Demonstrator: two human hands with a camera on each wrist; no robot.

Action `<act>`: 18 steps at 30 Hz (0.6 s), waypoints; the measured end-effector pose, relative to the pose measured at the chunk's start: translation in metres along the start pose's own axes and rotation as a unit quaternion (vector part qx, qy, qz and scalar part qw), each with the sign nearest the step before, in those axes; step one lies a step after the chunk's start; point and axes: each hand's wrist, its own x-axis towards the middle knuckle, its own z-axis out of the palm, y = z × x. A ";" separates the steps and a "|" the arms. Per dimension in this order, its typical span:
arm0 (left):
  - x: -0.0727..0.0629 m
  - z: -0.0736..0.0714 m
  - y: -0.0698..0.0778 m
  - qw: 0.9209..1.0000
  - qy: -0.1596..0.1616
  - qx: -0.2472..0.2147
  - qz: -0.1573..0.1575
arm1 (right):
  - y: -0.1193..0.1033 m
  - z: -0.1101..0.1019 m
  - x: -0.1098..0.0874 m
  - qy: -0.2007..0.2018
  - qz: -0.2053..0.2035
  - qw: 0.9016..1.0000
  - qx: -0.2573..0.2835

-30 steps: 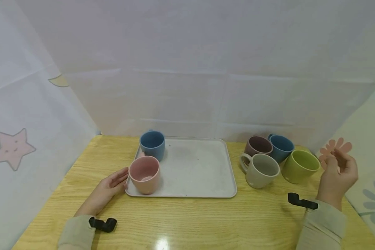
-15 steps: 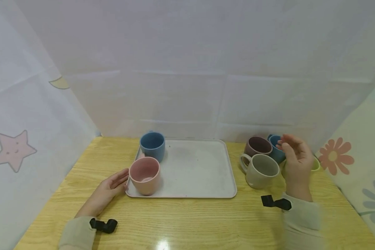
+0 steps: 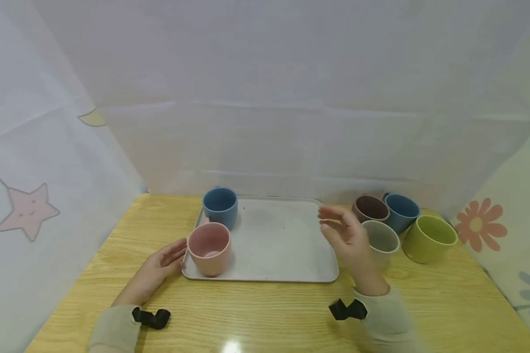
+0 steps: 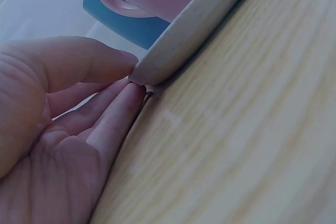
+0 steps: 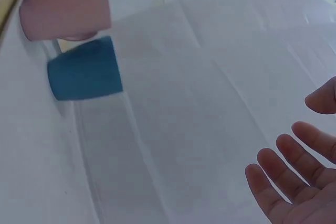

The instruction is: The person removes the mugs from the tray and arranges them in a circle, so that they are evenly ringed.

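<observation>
A pale rectangular tray [image 3: 282, 245] lies on the wooden table. On its left side stand a pink mug [image 3: 210, 250] and, behind it, a blue mug [image 3: 221, 208]. My left hand [image 3: 156, 272] is at the tray's left edge; in the left wrist view its thumb [image 4: 100, 61] and fingertips pinch the rim. My right hand [image 3: 346, 238], holding nothing, is raised over the tray's right edge with its fingers loosely extended. It partly covers a light grey mug [image 3: 383, 238], hiding that mug's handle.
Right of the tray stand a dark mauve mug [image 3: 372, 208], a second blue mug [image 3: 402, 213] and a green mug [image 3: 430, 240], close to the grey one. A white cloth [image 3: 265, 122] hangs behind the table, with printed cloth at both sides.
My right hand has swept left from beside the green mug, past the grouped mugs, to the tray's right edge. The left hand stays at the rim. The head view has shifted slightly.
</observation>
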 end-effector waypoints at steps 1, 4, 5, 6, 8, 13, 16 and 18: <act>0.000 0.000 0.000 1.000 0.001 0.001 -0.001 | 0.001 0.008 -0.002 -0.015 0.006 1.000 -0.006; -0.001 -0.001 0.000 1.000 0.000 0.002 -0.005 | 0.006 0.031 -0.006 -0.056 0.027 0.998 -0.019; -0.002 -0.001 0.000 1.000 0.001 0.002 -0.006 | 0.007 0.038 -0.007 -0.068 0.038 0.997 -0.019; -0.002 0.000 0.000 1.000 0.002 0.004 -0.006 | 0.008 0.045 -0.008 -0.080 0.050 0.995 -0.016; -0.002 0.000 0.000 1.000 0.003 0.002 -0.007 | 0.010 0.059 -0.008 -0.099 0.074 0.992 -0.007; -0.001 0.001 0.000 1.000 0.001 -0.002 -0.005 | 0.015 0.092 -0.004 -0.140 0.132 0.981 -0.004; -0.001 0.001 0.000 1.000 0.000 -0.005 -0.004 | 0.022 0.112 -0.002 -0.159 0.164 0.973 -0.016; 0.000 0.001 0.001 1.000 0.001 -0.007 -0.004 | 0.028 0.124 -0.001 -0.173 0.182 0.968 -0.028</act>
